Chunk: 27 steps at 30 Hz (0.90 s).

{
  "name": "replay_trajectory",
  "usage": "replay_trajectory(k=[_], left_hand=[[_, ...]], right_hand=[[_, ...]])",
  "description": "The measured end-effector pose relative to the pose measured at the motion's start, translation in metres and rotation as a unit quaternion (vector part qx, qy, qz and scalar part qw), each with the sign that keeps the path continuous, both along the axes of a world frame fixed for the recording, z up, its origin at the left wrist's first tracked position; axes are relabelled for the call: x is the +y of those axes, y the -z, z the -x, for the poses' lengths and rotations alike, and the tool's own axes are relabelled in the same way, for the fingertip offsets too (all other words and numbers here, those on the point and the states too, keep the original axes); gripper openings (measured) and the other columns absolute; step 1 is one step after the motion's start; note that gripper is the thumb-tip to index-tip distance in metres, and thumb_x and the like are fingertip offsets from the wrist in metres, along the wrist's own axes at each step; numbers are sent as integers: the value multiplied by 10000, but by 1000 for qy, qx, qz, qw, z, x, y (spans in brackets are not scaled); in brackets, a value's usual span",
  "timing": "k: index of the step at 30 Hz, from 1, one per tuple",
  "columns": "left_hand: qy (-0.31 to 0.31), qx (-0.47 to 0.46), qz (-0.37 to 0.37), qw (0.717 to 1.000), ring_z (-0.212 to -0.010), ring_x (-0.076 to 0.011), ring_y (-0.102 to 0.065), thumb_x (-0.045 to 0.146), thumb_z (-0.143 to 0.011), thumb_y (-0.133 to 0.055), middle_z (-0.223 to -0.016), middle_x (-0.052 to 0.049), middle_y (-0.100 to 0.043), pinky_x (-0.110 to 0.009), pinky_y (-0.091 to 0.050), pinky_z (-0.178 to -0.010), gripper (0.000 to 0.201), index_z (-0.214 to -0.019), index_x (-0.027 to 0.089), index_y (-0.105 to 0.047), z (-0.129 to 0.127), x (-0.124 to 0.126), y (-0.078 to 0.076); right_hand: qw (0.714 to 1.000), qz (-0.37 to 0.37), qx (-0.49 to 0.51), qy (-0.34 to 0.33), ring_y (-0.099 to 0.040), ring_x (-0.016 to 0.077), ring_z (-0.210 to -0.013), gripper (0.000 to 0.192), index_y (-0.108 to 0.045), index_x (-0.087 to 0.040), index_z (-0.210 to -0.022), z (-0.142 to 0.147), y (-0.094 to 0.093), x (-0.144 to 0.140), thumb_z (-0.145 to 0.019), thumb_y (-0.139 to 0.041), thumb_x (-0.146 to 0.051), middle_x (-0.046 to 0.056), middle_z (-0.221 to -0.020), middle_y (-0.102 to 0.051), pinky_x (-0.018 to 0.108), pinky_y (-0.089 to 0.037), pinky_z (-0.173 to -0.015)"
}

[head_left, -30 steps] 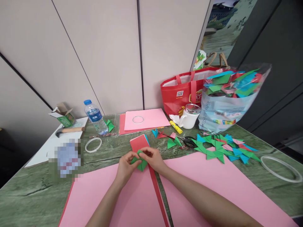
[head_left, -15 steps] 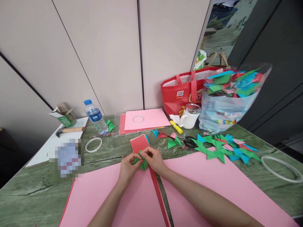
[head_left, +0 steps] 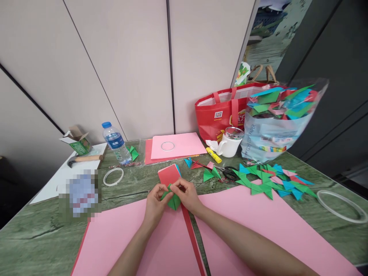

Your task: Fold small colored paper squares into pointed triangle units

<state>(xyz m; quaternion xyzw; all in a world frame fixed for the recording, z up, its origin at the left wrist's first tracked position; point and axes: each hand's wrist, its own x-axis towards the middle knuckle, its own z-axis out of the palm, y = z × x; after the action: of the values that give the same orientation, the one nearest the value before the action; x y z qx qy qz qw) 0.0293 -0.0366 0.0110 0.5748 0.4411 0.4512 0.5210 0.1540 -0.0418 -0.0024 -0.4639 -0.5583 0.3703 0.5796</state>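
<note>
On the far left of the green marble-patterned tabletop [head_left: 34, 234] stood a small open green-and-white cardboard box [head_left: 76, 140], a clear plastic water bottle with a blue cap [head_left: 115, 142] and a loose ring of clear tape [head_left: 113, 176]. Near the middle, over large pink paper sheets [head_left: 120, 237], the left hand [head_left: 155, 203] and the right hand [head_left: 186, 193] met on a small folded green paper piece [head_left: 172, 200]; the grip of each hand was pinched shut on it, thumbs and fingertips pressing its edges just above a red paper square [head_left: 169, 174]. The piece looked partly folded, its final shape not yet clear. To the right lay a scattered heap of finished green, blue and pink folded paper triangles [head_left: 270, 180], and behind them a clear plastic bag stuffed with more such pieces [head_left: 276, 119], so a good many appeared done already, with uncut sheets suggesting more remained. A white mug [head_left: 230, 143] and a red tote bag [head_left: 221, 113] stood nearby.
</note>
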Motion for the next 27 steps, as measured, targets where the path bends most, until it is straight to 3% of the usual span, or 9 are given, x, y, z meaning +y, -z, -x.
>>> replay_trajectory(k=[4, 11, 18, 22, 27], left_hand=[[-18, -1, -14, 1000, -485, -80, -475, 278, -648, -638, -518, 81, -494, -169, -332, -470, 257, -704, 196, -401, 0, -1, -1], [2, 10, 4, 1000, -466, -79, -485, 285, -649, -640, -526, 72, -548, -175, -353, -471, 299, -745, 199, -370, 2, 0, 0], [32, 39, 34, 998, -597, -146, -583, 300, -602, -674, -621, 1, -631, -223, -419, -542, 228, -688, 162, -514, 2, 1, -1], [47, 39, 49, 997, -547, -137, -568, 321, -586, -687, -592, 1, -622, -211, -402, -492, 221, -625, 147, -558, 3, 1, -2], [32, 11, 74, 997, -510, -118, -553, 346, -602, -679, -572, 2, -615, -205, -402, -487, 242, -653, 136, -570, 7, 3, -2]], right_hand=[[1000, 1, 12, -1, -496, 123, -607, 167, -558, -171, -606, 2, 0, 0, -742, -537, -265, -12, -615, -542, 236, -391, -594], [999, 26, 33, -33, -539, 138, -659, 104, -607, -170, -709, 1, 0, 1, -691, -603, -272, 8, -706, -604, 240, -420, -611], [998, 29, 41, -38, -462, 104, -527, 189, -549, -168, -578, -1, 4, 3, -692, -599, -311, -24, -553, -528, 219, -381, -520], [995, 45, 77, -50, -433, 94, -481, 264, -516, -171, -511, -2, 4, 5, -665, -618, -358, -37, -493, -491, 216, -375, -485], [995, 52, 72, -54, -515, 127, -603, 186, -617, -172, -713, -1, 4, 6, -661, -624, -351, 2, -652, -590, 239, -423, -569]])
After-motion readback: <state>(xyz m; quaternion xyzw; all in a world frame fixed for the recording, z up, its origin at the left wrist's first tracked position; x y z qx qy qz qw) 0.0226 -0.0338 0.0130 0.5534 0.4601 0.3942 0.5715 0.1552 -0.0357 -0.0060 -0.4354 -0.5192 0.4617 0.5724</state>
